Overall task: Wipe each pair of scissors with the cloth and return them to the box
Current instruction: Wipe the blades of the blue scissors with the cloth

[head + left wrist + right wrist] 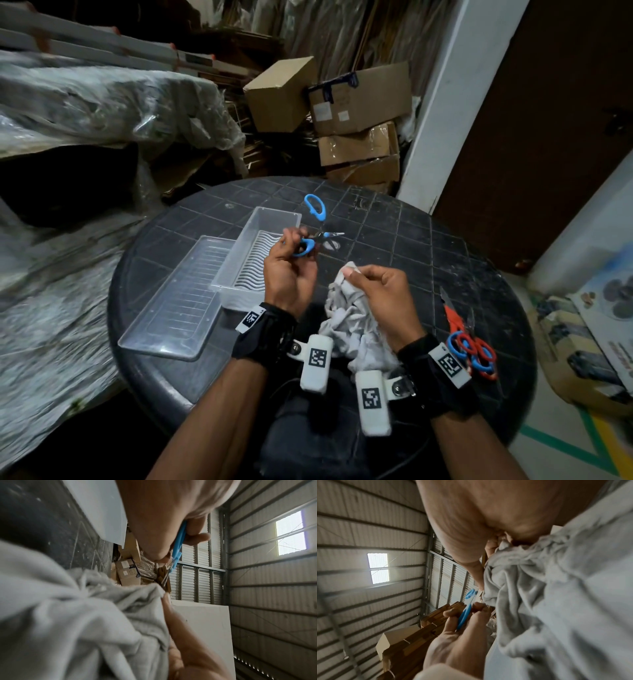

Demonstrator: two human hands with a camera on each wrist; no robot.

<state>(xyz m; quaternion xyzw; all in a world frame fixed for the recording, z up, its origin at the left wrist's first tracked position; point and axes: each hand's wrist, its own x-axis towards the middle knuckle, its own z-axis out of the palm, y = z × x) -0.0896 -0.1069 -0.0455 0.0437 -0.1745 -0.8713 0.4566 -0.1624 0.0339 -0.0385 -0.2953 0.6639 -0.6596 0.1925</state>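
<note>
Lid (178, 298) lies leftmost on the round table (428, 240); one clear plastic box (239, 246) just beside it, no scissors visible inside. Left hand (287, 270) grips the blue-handled scissors (317, 228) by the lower loop, blades spread, held above the box's right edge. Right hand (380, 294) pinches the grey cloth (346, 318), soft and bunching. Judgement: scissors light, rigid, sharp; hold by loops. Far right: apparently two more pairs (469, 342), red and blue loops overlapping.

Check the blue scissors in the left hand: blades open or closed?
Open. In the head view the blue scissors held by the left hand show two handle loops spread far apart and the blades crossing in an X.
</note>
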